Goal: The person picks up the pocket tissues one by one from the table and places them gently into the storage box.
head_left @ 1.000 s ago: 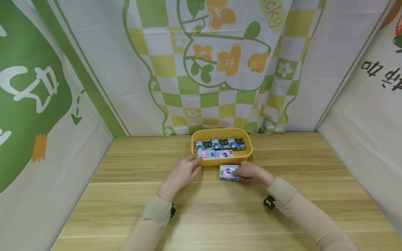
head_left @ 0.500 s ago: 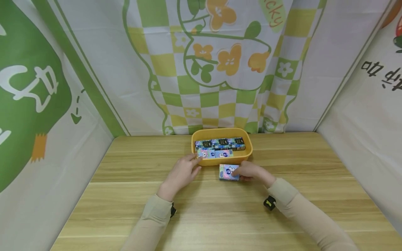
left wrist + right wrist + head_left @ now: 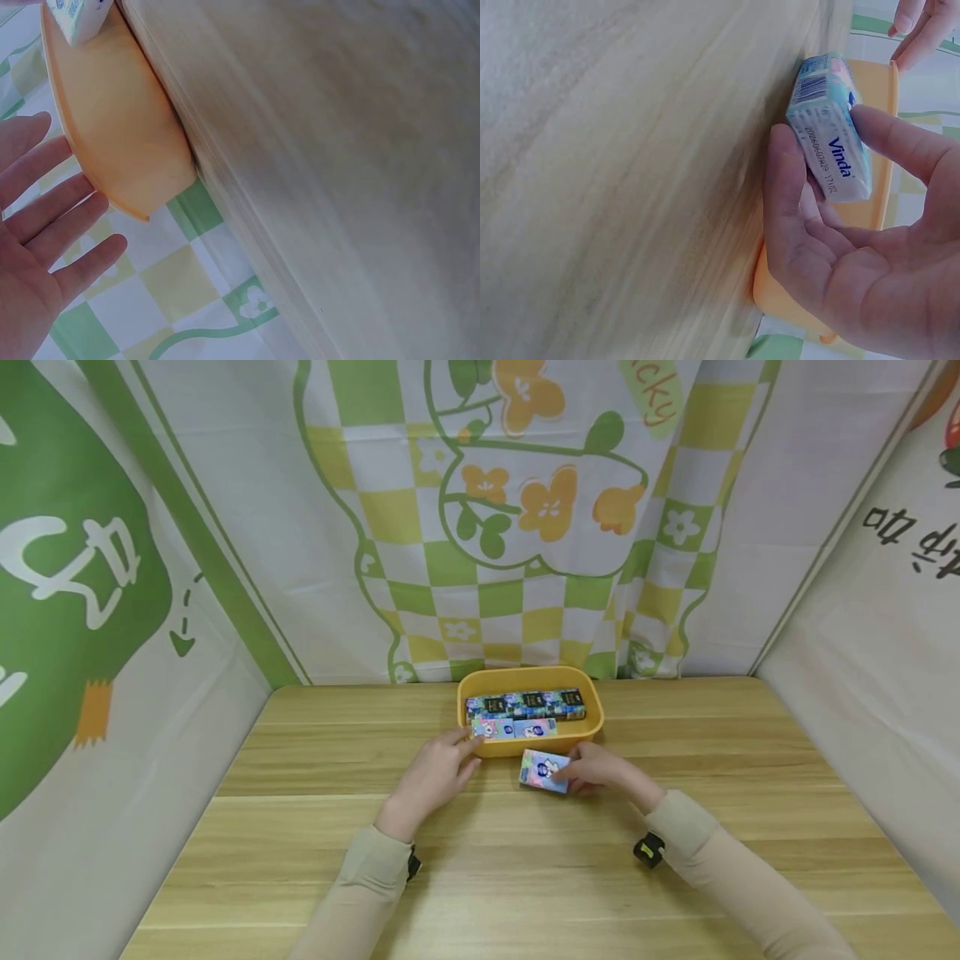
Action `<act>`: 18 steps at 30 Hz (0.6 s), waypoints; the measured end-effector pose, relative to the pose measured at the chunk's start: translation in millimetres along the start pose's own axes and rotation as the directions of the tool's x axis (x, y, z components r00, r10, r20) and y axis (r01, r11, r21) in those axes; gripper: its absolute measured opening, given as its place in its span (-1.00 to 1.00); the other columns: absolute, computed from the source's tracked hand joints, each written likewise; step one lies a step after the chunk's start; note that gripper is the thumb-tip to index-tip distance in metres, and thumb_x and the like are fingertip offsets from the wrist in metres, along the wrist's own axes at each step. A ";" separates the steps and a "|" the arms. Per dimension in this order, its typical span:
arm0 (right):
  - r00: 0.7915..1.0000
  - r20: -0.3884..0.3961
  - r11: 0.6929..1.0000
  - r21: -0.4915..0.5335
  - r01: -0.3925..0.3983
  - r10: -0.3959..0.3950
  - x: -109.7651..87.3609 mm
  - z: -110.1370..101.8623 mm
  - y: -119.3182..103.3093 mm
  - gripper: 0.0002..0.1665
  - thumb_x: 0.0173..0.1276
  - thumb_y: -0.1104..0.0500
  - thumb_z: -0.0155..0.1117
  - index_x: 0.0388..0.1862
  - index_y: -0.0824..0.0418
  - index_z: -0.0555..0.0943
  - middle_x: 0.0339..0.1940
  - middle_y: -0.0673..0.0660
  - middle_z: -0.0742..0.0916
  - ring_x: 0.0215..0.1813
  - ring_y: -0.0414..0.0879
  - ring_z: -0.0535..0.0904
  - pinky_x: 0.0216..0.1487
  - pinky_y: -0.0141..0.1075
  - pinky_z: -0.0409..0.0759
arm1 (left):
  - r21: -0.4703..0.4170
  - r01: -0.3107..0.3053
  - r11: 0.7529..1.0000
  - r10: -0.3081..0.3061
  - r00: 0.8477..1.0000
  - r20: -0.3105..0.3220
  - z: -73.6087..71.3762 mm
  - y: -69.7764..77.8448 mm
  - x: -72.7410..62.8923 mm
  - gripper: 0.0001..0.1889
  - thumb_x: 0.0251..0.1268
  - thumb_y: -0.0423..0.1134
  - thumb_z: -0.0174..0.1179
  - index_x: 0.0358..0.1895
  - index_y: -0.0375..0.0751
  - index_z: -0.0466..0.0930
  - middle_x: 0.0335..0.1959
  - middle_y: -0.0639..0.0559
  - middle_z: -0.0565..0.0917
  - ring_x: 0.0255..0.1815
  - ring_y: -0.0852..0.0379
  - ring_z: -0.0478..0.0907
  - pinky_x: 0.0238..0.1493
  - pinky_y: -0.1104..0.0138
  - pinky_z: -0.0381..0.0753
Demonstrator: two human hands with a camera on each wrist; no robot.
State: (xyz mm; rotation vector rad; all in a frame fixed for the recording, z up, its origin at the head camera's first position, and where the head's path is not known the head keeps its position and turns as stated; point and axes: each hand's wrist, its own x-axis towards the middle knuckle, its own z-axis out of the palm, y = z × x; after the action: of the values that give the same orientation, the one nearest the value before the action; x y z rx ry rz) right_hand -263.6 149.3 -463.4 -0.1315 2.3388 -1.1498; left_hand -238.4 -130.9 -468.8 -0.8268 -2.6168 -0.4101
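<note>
My right hand (image 3: 603,770) pinches a pastel pack of pocket tissues (image 3: 542,768) just in front of the yellow basket (image 3: 597,706). In the right wrist view, thumb and fingers hold the tissue pack (image 3: 832,150) by its sides, its white Vinda-marked end facing the camera. My left hand (image 3: 435,772) rests its fingertips at the basket's near left corner. Its fingers are spread and fairly straight against the basket wall (image 3: 124,112) in the left wrist view. Inside the basket, two pastel tissue packs (image 3: 534,727) lie in front of a row of dark-blue patterned packs (image 3: 525,703).
The basket stands at the far edge of the wooden table (image 3: 517,877), right before a checked green-and-yellow curtain (image 3: 510,610). Bare basket floor (image 3: 573,727) shows to the right of the pastel packs. White printed cloth walls (image 3: 862,635) close off both sides.
The tissue pack in my right hand has turned slightly and shifted a little left, closer to the basket's front wall. My left hand has stayed in place.
</note>
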 end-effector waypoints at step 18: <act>0.999 -0.036 0.999 0.021 0.036 -0.035 -9.4 -10.8 -8.7 -0.72 0.22 0.13 0.35 -0.36 0.34 0.56 -0.47 0.13 0.68 -0.42 -0.08 0.66 -0.22 -0.16 0.74 | -0.014 -0.022 1.000 0.021 0.999 -0.030 1.2 -1.8 -1.0 -0.66 0.21 -0.26 0.26 0.06 -0.25 0.62 0.08 -0.27 0.61 0.08 -0.16 0.58 0.12 0.07 0.60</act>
State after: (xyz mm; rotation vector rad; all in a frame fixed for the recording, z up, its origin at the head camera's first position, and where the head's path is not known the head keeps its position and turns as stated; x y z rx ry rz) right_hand -262.1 154.4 -447.5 -0.1466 2.3630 -1.2044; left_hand -239.0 -132.3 -470.6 -0.8462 -2.5783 -0.4329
